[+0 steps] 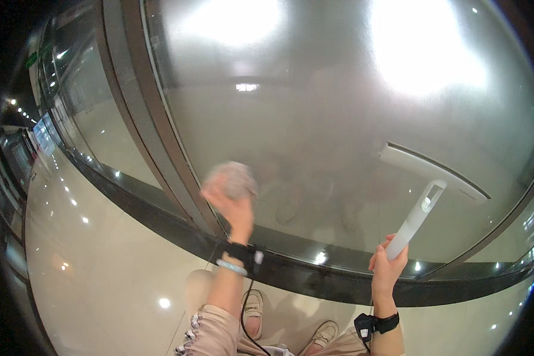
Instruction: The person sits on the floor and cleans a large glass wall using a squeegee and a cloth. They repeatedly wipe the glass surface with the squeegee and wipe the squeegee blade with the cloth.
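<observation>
My left hand point(231, 207) holds a crumpled, pale pinkish cloth point(236, 179) against or close to the lower left part of a large glass pane point(311, 147); hand and cloth are slightly blurred. In my right hand point(388, 262) is the handle of a white squeegee point(411, 224). Its wide head point(431, 171), with a dark blade edge, is tilted down to the right in front of the glass. Whether the blade touches the pane I cannot tell. Both wrists wear black straps, and a pale bangle circles the left one.
A brown metal door or window frame point(153, 129) borders the pane on the left. Along its foot runs a dark base strip point(320, 285). Glossy beige floor tiles point(115, 271) lie below, under my shoes. A black cable hangs from the left wrist.
</observation>
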